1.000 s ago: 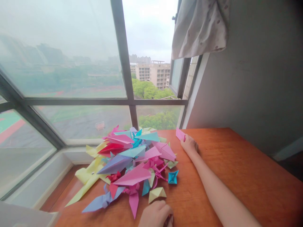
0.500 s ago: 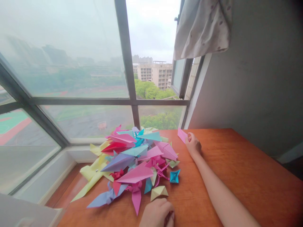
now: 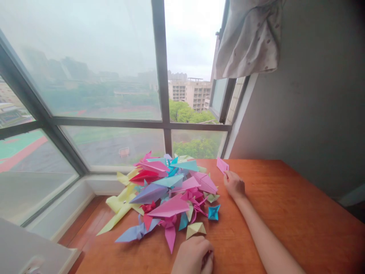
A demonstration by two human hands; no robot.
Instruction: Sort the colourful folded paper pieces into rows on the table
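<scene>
My right hand [image 3: 234, 185] reaches to the far side of the wooden table, its thumb and fingers pinching the near end of a small pink folded paper [image 3: 222, 166]. My left hand [image 3: 194, 254] rests at the near edge of the view with its fingers curled; nothing shows in the gap by the thumb. Just beyond it lies a pale yellow folded paper piece [image 3: 196, 230]. A blue star-shaped origami box [image 3: 213, 212] sits between the two hands. To the left is a heap of origami, with a pink paper plane [image 3: 169, 205], a purple plane [image 3: 146, 193] and a blue-violet crane [image 3: 138, 231].
The brown tabletop [image 3: 285, 213] runs on to the right of my forearm. Behind the heap stands a window with a grey frame [image 3: 114, 122]. A spotted curtain [image 3: 251, 42] hangs at upper right, beside a grey wall [image 3: 319, 95]. A yellow folded paper [image 3: 121, 205] lies at the heap's left.
The view has shifted, so the scene sits further right. My right hand has drawn slightly nearer to me and now holds the pink paper by its near end. My left hand stays put.
</scene>
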